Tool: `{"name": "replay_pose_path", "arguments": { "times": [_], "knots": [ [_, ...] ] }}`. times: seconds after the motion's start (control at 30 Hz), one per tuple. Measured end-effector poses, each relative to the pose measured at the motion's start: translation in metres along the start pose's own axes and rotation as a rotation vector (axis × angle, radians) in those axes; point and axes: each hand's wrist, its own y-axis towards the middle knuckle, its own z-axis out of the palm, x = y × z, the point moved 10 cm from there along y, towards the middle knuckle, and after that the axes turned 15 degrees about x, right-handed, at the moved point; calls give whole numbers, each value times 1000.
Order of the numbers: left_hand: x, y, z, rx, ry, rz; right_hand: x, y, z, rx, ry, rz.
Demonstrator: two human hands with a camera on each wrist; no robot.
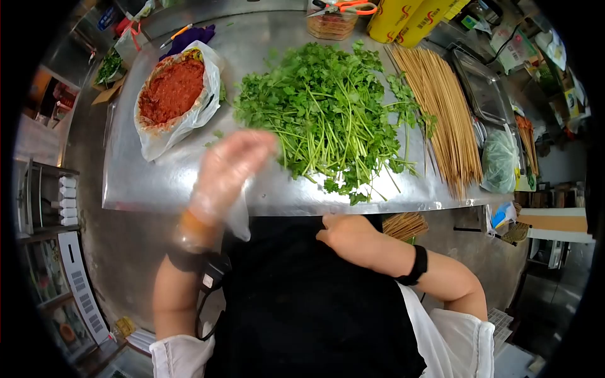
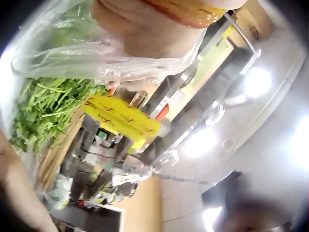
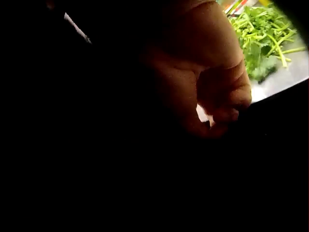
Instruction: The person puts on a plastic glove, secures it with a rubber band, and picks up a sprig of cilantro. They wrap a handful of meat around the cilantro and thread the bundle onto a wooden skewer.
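In the head view, the left hand [image 1: 234, 165], blurred and inside a clear plastic glove banded at the wrist, is above the metal table [image 1: 277, 196] between a bag-lined container of red minced filling [image 1: 171, 93] and a heap of green herbs [image 1: 334, 113]. Its fingers are too blurred to read; clear plastic [image 2: 120, 65] covers it in the left wrist view. The bare right hand [image 1: 350, 234] is beside the table's front edge, against the black apron [image 1: 302, 296]. Loosely curled fingers [image 3: 231, 96] show in the right wrist view, with a gap and no object visible between them and the thumb.
Thin wooden sticks [image 1: 441, 113] lie right of the herbs, beside a metal tray [image 1: 482, 88] and a green-filled plastic bag [image 1: 500, 162]. Yellow rolls [image 1: 403, 20] and orange-handled scissors [image 1: 353, 7] are at the back. Purple cloth [image 1: 189, 39] lies behind the filling.
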Motion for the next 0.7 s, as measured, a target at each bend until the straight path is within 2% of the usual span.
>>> {"name": "replay_pose_path", "arguments": {
  "times": [0.07,0.1,0.13,0.17,0.23,0.33,0.43,0.53,0.63,0.7],
  "knots": [
    [28,-22,41,375,-116,-382,-7,12,22,223,94,154],
    [38,-37,67,641,-120,-445,-11,12,34,333,145,230],
    [48,-55,87,784,-62,-554,-13,15,32,230,173,198],
    [59,-66,100,834,0,-556,-15,14,35,197,232,211],
    [47,-69,112,794,869,14,-13,11,38,144,350,229],
    [83,-80,109,706,1315,-216,-7,1,38,-33,319,202],
    [86,-90,97,641,1498,-235,-9,0,52,155,331,210],
    [80,-95,86,502,1472,-260,9,2,44,12,143,106],
    [78,-98,83,416,1439,-193,17,16,54,202,206,124],
    [75,-98,84,406,1415,-158,12,28,58,55,31,178]
  ]
}}
